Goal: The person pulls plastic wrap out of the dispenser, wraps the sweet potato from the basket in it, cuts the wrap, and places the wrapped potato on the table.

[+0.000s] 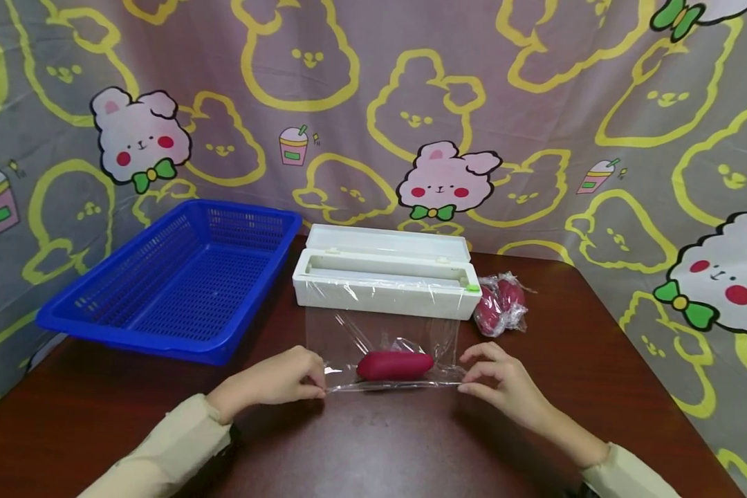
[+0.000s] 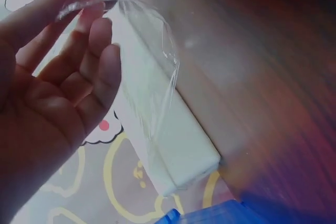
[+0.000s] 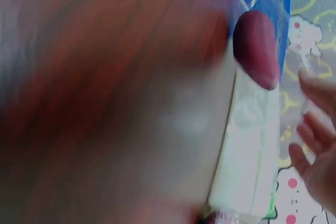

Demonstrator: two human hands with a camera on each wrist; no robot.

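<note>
A purple-red sweet potato (image 1: 395,365) lies on a sheet of cling film (image 1: 342,339) drawn out from a white film dispenser box (image 1: 386,302). My left hand (image 1: 289,375) pinches the sheet's near left corner between thumb and fingers. At the near right corner, my right hand (image 1: 504,384) holds the film's edge with its fingertips, the other fingers spread. In the left wrist view the clear film (image 2: 170,61) stretches away from the fingers in front of the white box (image 2: 157,108). The right wrist view shows the sweet potato (image 3: 255,50) beyond the right hand (image 3: 317,140).
The box's lid (image 1: 389,242) stands open at the back. Film-wrapped sweet potatoes (image 1: 501,302) lie against the box's right end. A blue plastic basket (image 1: 180,290) stands on the left of the brown table (image 1: 373,443). Behind hangs a patterned curtain (image 1: 348,124).
</note>
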